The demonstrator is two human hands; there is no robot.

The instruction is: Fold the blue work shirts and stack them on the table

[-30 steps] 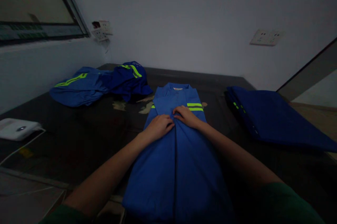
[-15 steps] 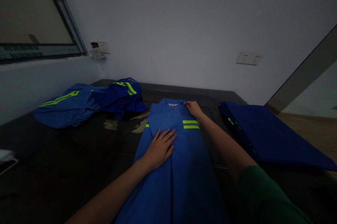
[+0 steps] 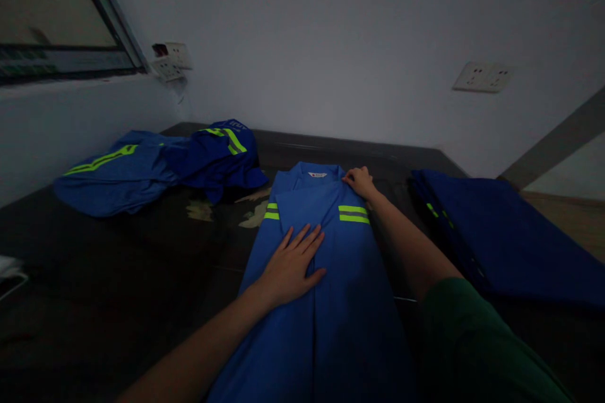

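Note:
A blue work jacket [image 3: 350, 264] with yellow-green and grey reflective bands lies lengthwise before me, its sides folded inward and its collar at the far end. My left hand [image 3: 290, 267] rests flat on the middle of it, fingers spread, just below a folded-over sleeve. At the far right shoulder, beside the collar, my right hand [image 3: 360, 182] pinches the edge of the jacket between thumb and fingers. The lower end of the jacket runs out of view toward me.
Two crumpled garments, one lighter blue [image 3: 123, 173] and one darker blue [image 3: 220, 163], lie at the back left. Folded dark blue clothing [image 3: 515, 239] lies on the right. The dark table [image 3: 142, 283] meets a wall with sockets [image 3: 482, 77]. A white object [image 3: 10, 267] sits at the left edge.
The camera view has shifted slightly. My right hand stays at the jacket's shoulder with its fingers curled more, and my left hand remains flat on the cloth with its thumb further out.

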